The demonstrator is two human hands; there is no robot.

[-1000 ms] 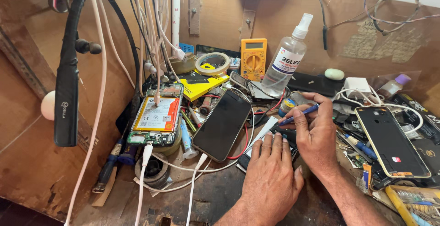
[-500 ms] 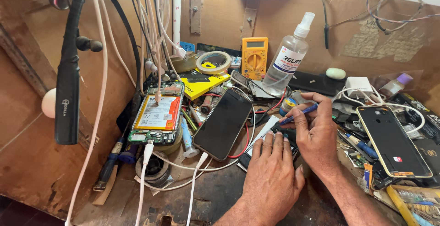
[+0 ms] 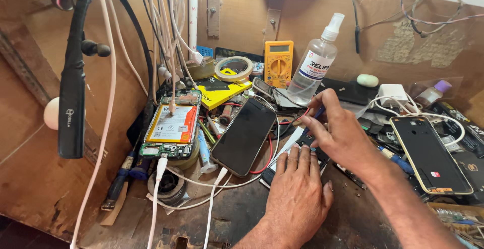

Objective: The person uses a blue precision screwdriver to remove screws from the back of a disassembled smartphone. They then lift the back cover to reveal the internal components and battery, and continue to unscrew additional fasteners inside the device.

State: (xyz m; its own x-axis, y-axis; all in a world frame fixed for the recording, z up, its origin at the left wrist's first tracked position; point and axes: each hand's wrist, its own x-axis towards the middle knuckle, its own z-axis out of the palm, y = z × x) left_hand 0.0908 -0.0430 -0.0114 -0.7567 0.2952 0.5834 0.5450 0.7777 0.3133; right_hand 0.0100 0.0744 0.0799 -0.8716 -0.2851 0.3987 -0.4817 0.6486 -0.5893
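Brown, scuffed board forms the workbench point(image 3: 45, 198), cluttered from left to right with cables, tools and phone parts. The largest loose items are a black smartphone point(image 3: 243, 137) lying face up at centre, an opened phone with an orange battery point(image 3: 171, 124) to its left, and a gold-rimmed back housing point(image 3: 429, 153) at the right. The left hand point(image 3: 297, 198) lies flat, fingers spread and pressed down on a small dark phone part point(image 3: 308, 140) just right of the smartphone, near centre. The right hand point(image 3: 343, 135) pinches a slim blue-handled tool point(image 3: 318, 113) between thumb and forefinger, its tip hidden behind the fingers. The part is judged light, thin, rigid and fragile; it likely slides easily, so hold it by flat pressure or by its edges, not its face. The tool is judged light and stiff; grip it near the tip.
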